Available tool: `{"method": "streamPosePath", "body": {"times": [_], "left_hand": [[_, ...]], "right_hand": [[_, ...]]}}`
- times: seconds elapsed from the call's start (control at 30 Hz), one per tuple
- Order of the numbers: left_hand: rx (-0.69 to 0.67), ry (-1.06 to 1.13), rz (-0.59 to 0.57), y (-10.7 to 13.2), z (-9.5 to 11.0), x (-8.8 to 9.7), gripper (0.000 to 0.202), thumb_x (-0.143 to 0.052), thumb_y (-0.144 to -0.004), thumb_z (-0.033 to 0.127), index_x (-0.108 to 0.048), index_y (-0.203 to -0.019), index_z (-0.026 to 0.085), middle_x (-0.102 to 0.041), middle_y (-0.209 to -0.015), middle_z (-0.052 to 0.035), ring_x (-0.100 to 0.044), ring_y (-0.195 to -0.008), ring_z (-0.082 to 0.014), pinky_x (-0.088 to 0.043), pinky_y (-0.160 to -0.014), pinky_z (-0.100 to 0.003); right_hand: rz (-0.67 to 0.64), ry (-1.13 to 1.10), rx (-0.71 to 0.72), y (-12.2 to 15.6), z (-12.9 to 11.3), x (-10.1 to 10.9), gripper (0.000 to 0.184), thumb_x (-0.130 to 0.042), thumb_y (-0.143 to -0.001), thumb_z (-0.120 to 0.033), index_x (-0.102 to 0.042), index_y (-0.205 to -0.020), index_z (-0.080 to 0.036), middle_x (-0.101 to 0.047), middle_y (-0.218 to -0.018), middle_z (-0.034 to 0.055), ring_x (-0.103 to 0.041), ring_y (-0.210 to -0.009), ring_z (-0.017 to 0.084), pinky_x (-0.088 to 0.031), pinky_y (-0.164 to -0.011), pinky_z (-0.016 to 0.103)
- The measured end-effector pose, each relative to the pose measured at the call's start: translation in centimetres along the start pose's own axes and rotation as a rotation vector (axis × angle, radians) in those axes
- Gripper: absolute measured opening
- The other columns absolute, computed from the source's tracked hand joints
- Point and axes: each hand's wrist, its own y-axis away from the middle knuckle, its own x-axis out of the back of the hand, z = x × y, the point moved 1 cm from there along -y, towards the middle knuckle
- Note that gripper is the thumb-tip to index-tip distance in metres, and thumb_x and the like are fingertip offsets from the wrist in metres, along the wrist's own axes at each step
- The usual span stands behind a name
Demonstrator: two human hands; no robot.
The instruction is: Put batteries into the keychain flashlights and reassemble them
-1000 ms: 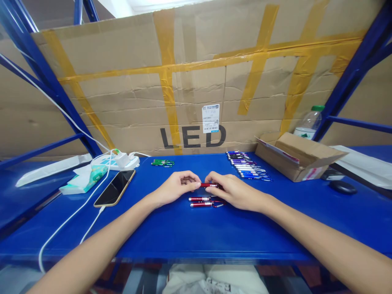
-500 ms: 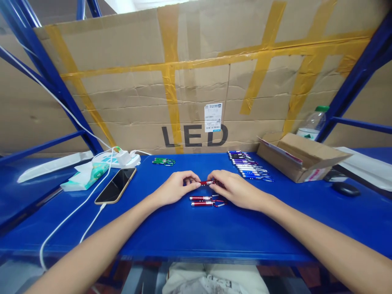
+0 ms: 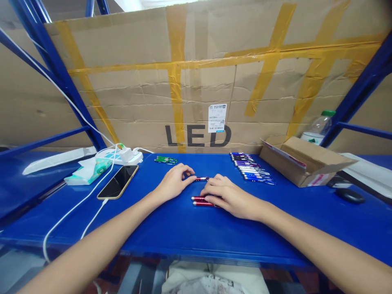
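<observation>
In the head view, my left hand (image 3: 175, 181) pinches the left end of a small red keychain flashlight (image 3: 201, 179) between thumb and fingers. Below it, two more red keychain flashlights (image 3: 199, 203) lie side by side on the blue table (image 3: 171, 232). Over their right ends, my right hand (image 3: 230, 196) is bent, thumb and fingers closed around the upper one of the pair. The clips of these two are mostly hidden under that hand.
Green keychain flashlights (image 3: 165, 159) lie at the back. A row of purple, silver and blue ones (image 3: 249, 168) is beside an open cardboard box (image 3: 309, 161). A phone (image 3: 119, 182), tissue pack (image 3: 88, 173) and power strip (image 3: 114, 156) are left; a black mouse (image 3: 350, 195) is right.
My right hand has let go of the upper red flashlight and come down onto the two below. My left hand still holds the upper one. The view has shifted slightly.
</observation>
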Motion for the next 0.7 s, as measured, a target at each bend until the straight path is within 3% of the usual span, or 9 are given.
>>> {"method": "streamPosePath", "body": {"times": [0.23,0.4,0.53,0.7], "left_hand": [[0.162,0.242,0.091,-0.7,0.0,0.4,0.042,-0.059,-0.102,0.056,-0.078,-0.114,0.020,-0.078,-0.115,-0.0095,-0.069,-0.100,-0.0265,-0.052,-0.093,-0.039],[0.261,0.420,0.150,-0.8,0.2,0.8,0.051,-0.057,-0.102,0.063,-0.079,-0.114,0.019,-0.078,-0.108,-0.0109,-0.068,-0.096,-0.0250,-0.051,-0.079,-0.033],[0.316,0.578,0.198,-1.0,0.4,1.0,0.054,-0.057,-0.102,0.065,-0.080,-0.113,0.018,-0.076,-0.108,-0.0112,-0.066,-0.090,-0.0211,-0.050,-0.071,-0.028],[0.351,0.807,0.191,-1.1,1.0,1.2,0.057,-0.062,-0.099,0.069,-0.079,-0.112,0.016,-0.074,-0.109,-0.0115,-0.066,-0.087,-0.0182,-0.050,-0.067,-0.024]], "right_hand": [[0.056,-0.009,-0.014,0.3,0.6,0.3,0.027,-0.042,-0.117,-0.037,-0.065,-0.116,-0.024,-0.066,-0.116,0.0084,-0.052,-0.102,0.026,-0.042,-0.092,0.044],[0.208,-0.105,-0.056,0.4,0.7,0.5,0.022,-0.040,-0.117,-0.037,-0.058,-0.122,-0.026,-0.065,-0.122,0.0091,-0.056,-0.111,0.027,-0.048,-0.098,0.044],[0.321,-0.111,-0.064,0.4,0.7,0.8,0.030,-0.035,-0.117,-0.034,-0.054,-0.140,-0.027,-0.064,-0.127,0.0115,-0.061,-0.116,0.027,-0.050,-0.102,0.045],[0.308,-0.179,-0.137,0.4,0.7,0.9,0.027,-0.035,-0.117,-0.036,-0.057,-0.128,-0.024,-0.069,-0.113,0.0079,-0.067,-0.101,0.024,-0.053,-0.091,0.040]]}}
